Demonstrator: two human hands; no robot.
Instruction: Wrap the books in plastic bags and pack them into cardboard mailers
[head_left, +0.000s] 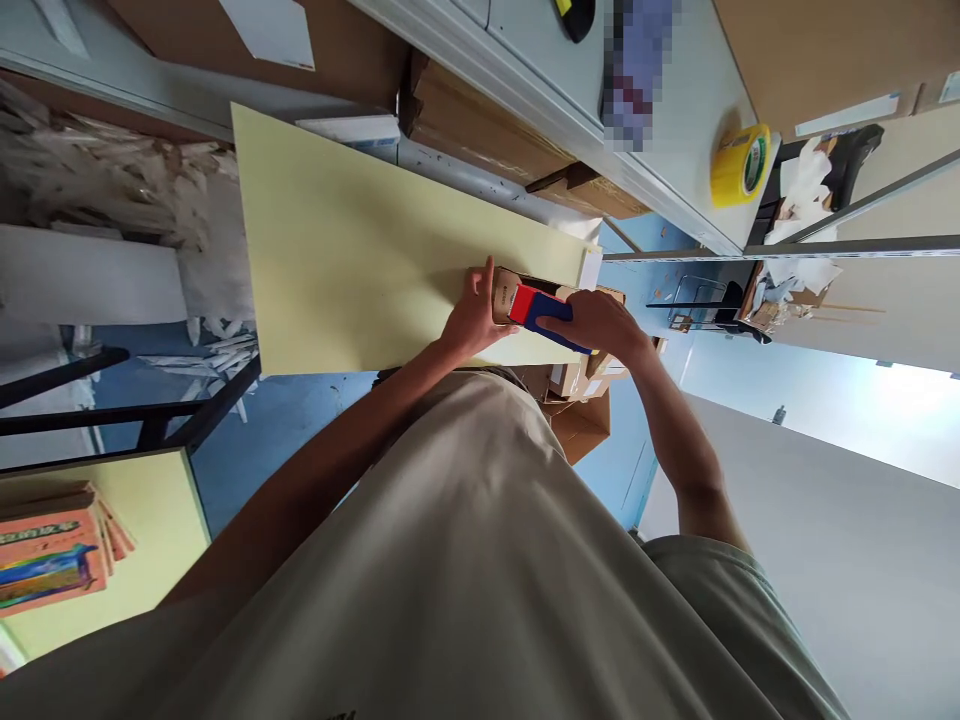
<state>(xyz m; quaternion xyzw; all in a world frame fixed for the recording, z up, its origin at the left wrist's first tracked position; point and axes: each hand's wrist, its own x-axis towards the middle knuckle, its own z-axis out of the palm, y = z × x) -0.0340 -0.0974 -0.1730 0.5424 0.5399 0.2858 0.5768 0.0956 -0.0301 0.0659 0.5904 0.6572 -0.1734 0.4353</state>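
A small brown cardboard box lies on the pale yellow table near its right end. My left hand rests against the box's near side, fingers curled on it. My right hand grips a red and blue tape dispenser and presses its red head onto the top of the box. My own shirt fills the lower part of the view and hides what lies below my arms.
A yellow tape roll sits on the grey shelf above. More cardboard boxes stand by the table's end. Shredded paper lies at the left. Colourful books rest on a second yellow table at the lower left.
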